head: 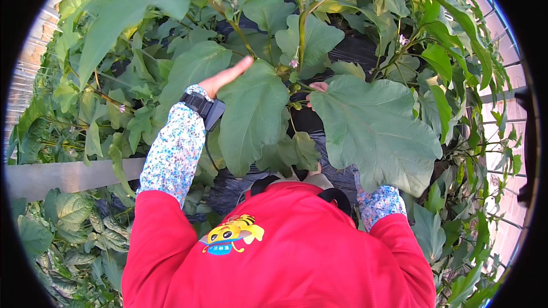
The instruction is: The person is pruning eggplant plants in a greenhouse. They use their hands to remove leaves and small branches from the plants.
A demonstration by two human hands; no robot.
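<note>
My left hand (pixel 227 77) reaches into an eggplant plant, its back edge and one finger showing beside a broad leaf (pixel 257 111) that hides the rest. The finger lies straight near a green stem (pixel 239 34). My right hand (pixel 317 88) is mostly behind a large eggplant leaf (pixel 376 124); only some fingertips show near a thin stalk (pixel 305 86). Whether either hand grips anything is hidden. A pale purple flower (pixel 293 63) hangs between the hands, beside an upright main stem (pixel 302 38).
Dense eggplant foliage stands on both sides, with another flower (pixel 403 39) at right. Black plastic film (pixel 231 188) covers the ground. A pale flat strip (pixel 77 175) crosses at left. Translucent sheeting with a frame (pixel 505 137) borders the right side.
</note>
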